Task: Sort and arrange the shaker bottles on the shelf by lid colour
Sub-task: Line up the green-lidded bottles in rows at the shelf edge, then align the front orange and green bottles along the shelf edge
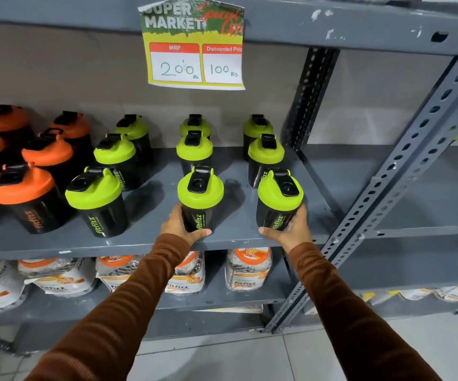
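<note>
Black shaker bottles stand on a grey metal shelf [151, 243]. Several with green lids form three rows on the right half; several with orange lids [21, 185] cluster at the left. My left hand [179, 226] grips the base of the front green-lid bottle [200, 198] in the middle row. My right hand [291, 229] wraps the base of the front green-lid bottle [278, 199] in the right row. Both bottles stand upright on the shelf near its front edge. Another green-lid bottle [96, 199] stands to the left, untouched.
A price sign [195, 45] hangs from the shelf above. A slotted upright post [403, 166] rises at the right. The lower shelf holds clear jars with orange lids [250, 268] and pouches [63, 279]. Grey floor tiles lie below.
</note>
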Motion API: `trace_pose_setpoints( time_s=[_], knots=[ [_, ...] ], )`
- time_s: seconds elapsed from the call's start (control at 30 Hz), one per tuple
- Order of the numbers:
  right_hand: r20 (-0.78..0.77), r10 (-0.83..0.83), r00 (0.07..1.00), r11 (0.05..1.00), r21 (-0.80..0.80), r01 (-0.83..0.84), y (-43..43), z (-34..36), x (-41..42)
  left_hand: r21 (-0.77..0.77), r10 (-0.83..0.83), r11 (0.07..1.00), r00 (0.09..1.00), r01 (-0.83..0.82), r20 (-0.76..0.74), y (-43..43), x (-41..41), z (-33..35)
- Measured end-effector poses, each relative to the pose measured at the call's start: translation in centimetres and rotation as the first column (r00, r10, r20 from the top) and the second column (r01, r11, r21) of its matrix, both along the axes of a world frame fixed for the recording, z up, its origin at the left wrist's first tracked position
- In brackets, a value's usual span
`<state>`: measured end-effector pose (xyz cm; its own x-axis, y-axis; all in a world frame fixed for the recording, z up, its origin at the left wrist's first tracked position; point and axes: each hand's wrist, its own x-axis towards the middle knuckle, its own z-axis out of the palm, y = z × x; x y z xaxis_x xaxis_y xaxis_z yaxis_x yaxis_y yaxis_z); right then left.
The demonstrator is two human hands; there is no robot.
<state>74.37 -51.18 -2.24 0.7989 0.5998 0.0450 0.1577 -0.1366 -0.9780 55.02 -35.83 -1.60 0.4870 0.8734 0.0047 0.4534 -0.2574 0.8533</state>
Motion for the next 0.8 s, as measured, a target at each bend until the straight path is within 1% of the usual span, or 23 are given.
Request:
trace_pose_setpoints(
  time_s=[0.03, 0.07, 0.13, 0.17, 0.2, 0.23, 0.27, 0.33, 0.4, 0.43, 0.5, 0.57, 0.63, 0.67, 0.73, 0.8],
  knots=[
    [0.023, -0.059, 0.998, 0.998, 0.03, 0.058, 0.0, 0.2, -0.7, 0.018, -0.007, 1.0, 1.0, 0.007, 0.013, 0.1, -0.1, -0.1],
    [0.068, -0.152, 0.986, 0.988, 0.033, 0.15, -0.1, 0.3, -1.8, 0.035, -0.021, 0.999, 0.999, 0.02, 0.036, 0.1, -0.2, -0.2],
    [0.227, -0.324, 0.918, 0.946, 0.062, 0.318, -0.1, 0.4, -4.6, 0.032, -0.058, 0.998, 0.992, 0.054, 0.114, 0.3, -0.8, -0.4],
    [0.33, -0.368, 0.869, 0.93, 0.117, 0.349, -0.1, 0.4, -6.3, 0.016, -0.066, 0.998, 0.985, 0.064, 0.159, 0.2, -1.3, -0.7],
    [0.426, -0.388, 0.817, 0.921, 0.19, 0.339, 0.1, 0.5, -8.0, 0.009, -0.06, 0.998, 0.977, 0.059, 0.205, 0.1, -2.0, -1.0],
    [0.504, -0.385, 0.773, 0.922, 0.256, 0.292, 0.5, 0.6, -9.7, 0.014, -0.036, 0.999, 0.967, 0.033, 0.254, -0.1, -2.8, -1.5],
    [0.563, -0.35, 0.749, 0.931, 0.295, 0.214, 1.1, 0.8, -11.2, 0.027, 0.008, 1.0, 0.953, -0.017, 0.303, -0.3, -3.8, -1.9],
    [0.616, -0.191, 0.764, 0.956, 0.294, 0.001, 2.8, 1.2, -13.8, 0.069, 0.143, 0.981, 0.911, -0.184, 0.388, -0.4, -6.0, -2.6],
    [0.611, 0.014, 0.791, 0.952, 0.233, -0.197, 4.6, 1.6, -16.2, 0.094, 0.31, 0.915, 0.836, -0.391, 0.453, 0.4, -8.3, -2.8],
    [0.593, 0.105, 0.799, 0.944, 0.193, -0.267, 5.6, 1.9, -17.2, 0.084, 0.385, 0.874, 0.787, -0.479, 0.483, 1.1, -9.5, -2.7],
    [0.527, 0.253, 0.812, 0.928, 0.105, -0.357, 7.8, 2.2, -18.9, 0.069, 0.477, 0.803, 0.708, -0.592, 0.521, 2.8, -11.8, -2.1],
    [0.444, 0.365, 0.818, 0.909, 0.019, -0.416, 10.1, 2.3, -20.4, 0.127, 0.53, 0.732, 0.676, -0.67, 0.512, 4.6, -14.2, -1.6],
    [0.337, 0.434, 0.835, 0.893, -0.035, -0.45, 12.5, 2.2, -21.8, 0.176, 0.565, 0.694, 0.68, -0.698, 0.468, 6.7, -16.5, -1.3],
    [0.274, 0.447, 0.852, 0.89, -0.045, -0.453, 13.7, 2.2, -22.5, 0.182, 0.577, 0.696, 0.692, -0.695, 0.433, 7.8, -17.5, -1.1],
    [0.168, 0.433, 0.886, 0.901, -0.064, -0.428, 15.8, 2.1, -23.8, 0.176, 0.579, 0.729, 0.733, -0.661, 0.355, 10.1, -19.2, -1.0],
    [0.101, 0.389, 0.915, 0.92, -0.087, -0.382, 17.5, 2.0, -25.0, 0.154, 0.554, 0.777, 0.779, -0.611, 0.294, 12.6, -20.7, -1.3]
  ],
)
